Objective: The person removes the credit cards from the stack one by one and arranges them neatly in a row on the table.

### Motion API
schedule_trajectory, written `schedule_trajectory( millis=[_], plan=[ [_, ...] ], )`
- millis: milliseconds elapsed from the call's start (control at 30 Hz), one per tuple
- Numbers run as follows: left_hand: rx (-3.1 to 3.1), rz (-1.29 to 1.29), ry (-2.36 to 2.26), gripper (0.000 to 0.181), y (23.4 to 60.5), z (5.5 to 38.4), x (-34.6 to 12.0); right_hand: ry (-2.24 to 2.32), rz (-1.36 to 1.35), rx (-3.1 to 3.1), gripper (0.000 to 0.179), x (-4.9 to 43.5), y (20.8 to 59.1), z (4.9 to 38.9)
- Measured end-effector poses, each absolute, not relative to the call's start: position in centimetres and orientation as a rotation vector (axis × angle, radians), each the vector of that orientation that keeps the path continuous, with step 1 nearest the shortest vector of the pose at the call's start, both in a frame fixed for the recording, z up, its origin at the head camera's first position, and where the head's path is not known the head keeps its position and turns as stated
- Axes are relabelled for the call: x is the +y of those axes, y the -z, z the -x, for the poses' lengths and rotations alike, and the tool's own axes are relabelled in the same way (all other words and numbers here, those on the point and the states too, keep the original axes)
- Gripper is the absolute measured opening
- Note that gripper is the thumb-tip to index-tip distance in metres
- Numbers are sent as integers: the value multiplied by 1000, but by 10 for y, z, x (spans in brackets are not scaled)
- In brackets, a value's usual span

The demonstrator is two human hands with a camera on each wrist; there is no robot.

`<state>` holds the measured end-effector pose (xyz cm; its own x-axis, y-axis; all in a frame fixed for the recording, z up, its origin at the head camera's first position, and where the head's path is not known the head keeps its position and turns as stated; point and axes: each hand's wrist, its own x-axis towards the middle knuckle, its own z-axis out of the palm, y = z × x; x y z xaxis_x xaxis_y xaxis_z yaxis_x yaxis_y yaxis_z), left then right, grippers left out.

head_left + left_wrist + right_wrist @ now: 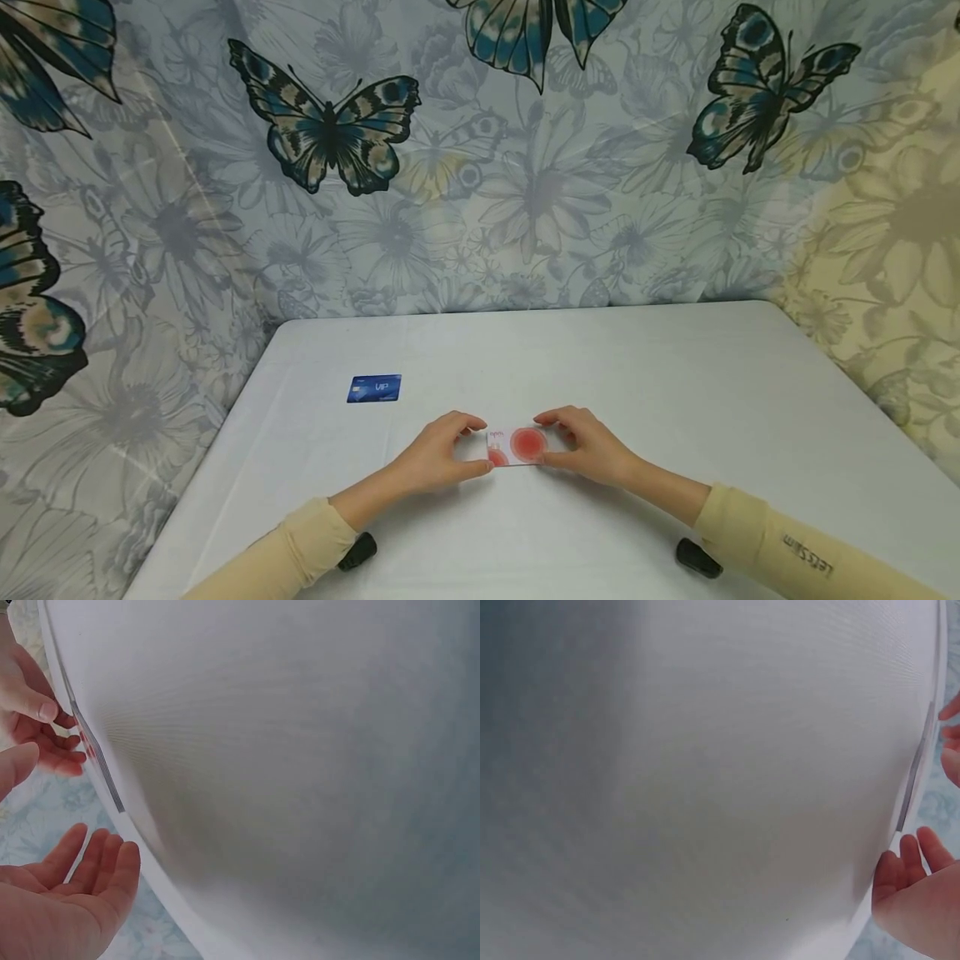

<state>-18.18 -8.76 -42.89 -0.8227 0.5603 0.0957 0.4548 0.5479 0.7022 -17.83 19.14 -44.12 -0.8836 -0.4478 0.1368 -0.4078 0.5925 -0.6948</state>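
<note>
A small flat white box with red circles (517, 447) lies on the table between the two hands. My left hand (442, 452) is at its left end, thumb tip right at the near corner and fingertips close to the far corner. At the other end, my right hand (588, 448) has its thumb overlapping the near right corner and its index fingertip just beyond the far edge. The left wrist view shows the left fingers (105, 862) loosely bent, apart from the box's striped grey side (101, 761). In the right wrist view, the right fingers (907, 866) curve loosely beside the box's end.
A blue card marked VIP (374, 388) lies farther back on the left of the white table (637, 358). Behind the table hangs a butterfly-patterned cloth (540, 192). Dark objects (358, 552) show at both sleeves.
</note>
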Motion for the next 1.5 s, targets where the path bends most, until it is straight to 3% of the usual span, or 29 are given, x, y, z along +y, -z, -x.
schedule_trajectory(
  millis=[600,1500],
  plan=[
    [2695,-837,-937,56,438,193,-74,1121,730,2778,51,194,444,177],
    [2719,-850,-927,50,440,194,-74,1124,740,2773,47,195,448,177]
  ],
)
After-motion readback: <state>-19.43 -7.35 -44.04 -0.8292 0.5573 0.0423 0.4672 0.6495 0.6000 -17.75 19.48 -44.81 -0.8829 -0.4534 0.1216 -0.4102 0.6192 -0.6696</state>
